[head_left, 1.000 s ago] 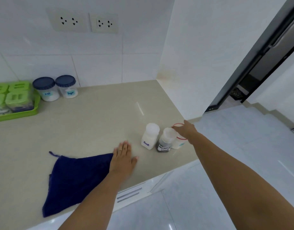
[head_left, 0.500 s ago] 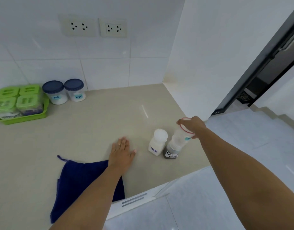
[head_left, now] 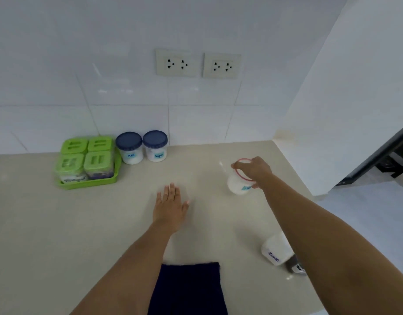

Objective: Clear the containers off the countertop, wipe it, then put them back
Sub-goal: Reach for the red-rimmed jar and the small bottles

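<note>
My right hand [head_left: 256, 170] grips a small clear jar with a red-rimmed lid [head_left: 238, 184] from above, tilted, over the right part of the beige countertop [head_left: 105, 223]. My left hand [head_left: 171, 206] lies flat and open on the counter's middle. A dark blue cloth [head_left: 189, 289] lies at the front edge below my left wrist. A white salt jar [head_left: 275, 250] and a dark-filled jar [head_left: 297, 267] stand at the front right, partly hidden by my right forearm. Two blue-lidded jars [head_left: 129, 147] [head_left: 155, 145] stand against the back wall.
A green tray [head_left: 89, 183] holding several green-lidded boxes sits at the back left. Two wall sockets [head_left: 198, 64] are above the counter. A white side wall closes the counter's right end, with a dark doorway [head_left: 382, 160] and tiled floor beyond.
My right hand lifted the red-lidded jar from beside the salt jar and carried it toward the back of the counter. My left hand slid forward off the cloth. The camera tilted up.
</note>
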`<state>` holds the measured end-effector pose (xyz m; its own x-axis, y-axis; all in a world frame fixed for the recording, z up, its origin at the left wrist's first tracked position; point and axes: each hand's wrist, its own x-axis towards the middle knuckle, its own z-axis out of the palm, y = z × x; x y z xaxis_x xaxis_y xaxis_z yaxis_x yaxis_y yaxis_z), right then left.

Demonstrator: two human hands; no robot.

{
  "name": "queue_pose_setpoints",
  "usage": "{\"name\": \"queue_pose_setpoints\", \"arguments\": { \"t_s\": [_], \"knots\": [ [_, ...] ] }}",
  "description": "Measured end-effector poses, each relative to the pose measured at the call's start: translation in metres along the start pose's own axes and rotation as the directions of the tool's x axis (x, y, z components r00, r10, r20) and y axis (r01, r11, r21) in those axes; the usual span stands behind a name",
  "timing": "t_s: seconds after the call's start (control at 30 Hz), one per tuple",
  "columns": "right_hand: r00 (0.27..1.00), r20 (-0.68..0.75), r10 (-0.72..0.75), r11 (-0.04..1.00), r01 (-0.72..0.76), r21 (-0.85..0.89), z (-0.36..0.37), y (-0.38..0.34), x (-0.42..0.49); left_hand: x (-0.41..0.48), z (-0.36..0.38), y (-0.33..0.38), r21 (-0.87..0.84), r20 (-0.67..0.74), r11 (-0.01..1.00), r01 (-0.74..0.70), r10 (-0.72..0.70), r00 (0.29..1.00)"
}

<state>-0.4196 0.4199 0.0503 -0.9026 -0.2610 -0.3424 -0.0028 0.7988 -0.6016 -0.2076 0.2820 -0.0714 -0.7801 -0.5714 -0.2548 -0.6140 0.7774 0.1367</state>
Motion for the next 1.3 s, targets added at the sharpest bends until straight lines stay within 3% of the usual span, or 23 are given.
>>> {"name": "queue_pose_setpoints", "arguments": {
  "t_s": [0.57, 0.8, 1.0, 1.3],
  "knots": [
    [0.989, 0.146, -0.026, 1.000, 0.027, 0.001, 0.132, -0.156, 0.066, 0.077, 0.007, -0.085, -0.131, -0.111, 0.987, 0.089, -0.104, 0.988],
    [0.995, 0.098, 0.021, 1.000, -0.021, 0.000, 0.168, -0.174, 0.072, 0.079, 0.018, -0.087, -0.154, -0.221, 0.985, 0.073, -0.107, 0.970],
    [0.989, 0.109, 0.100, 0.991, -0.109, 0.081, 0.173, -0.192, 0.081, 0.080, 0.020, -0.087, -0.185, -0.228, 0.980, 0.067, -0.109, 0.968],
    [0.991, 0.087, 0.105, 0.992, -0.110, 0.061, 0.182, -0.204, 0.080, 0.079, 0.018, -0.086, -0.184, -0.231, 0.981, 0.065, -0.107, 0.967]
  ]
}}
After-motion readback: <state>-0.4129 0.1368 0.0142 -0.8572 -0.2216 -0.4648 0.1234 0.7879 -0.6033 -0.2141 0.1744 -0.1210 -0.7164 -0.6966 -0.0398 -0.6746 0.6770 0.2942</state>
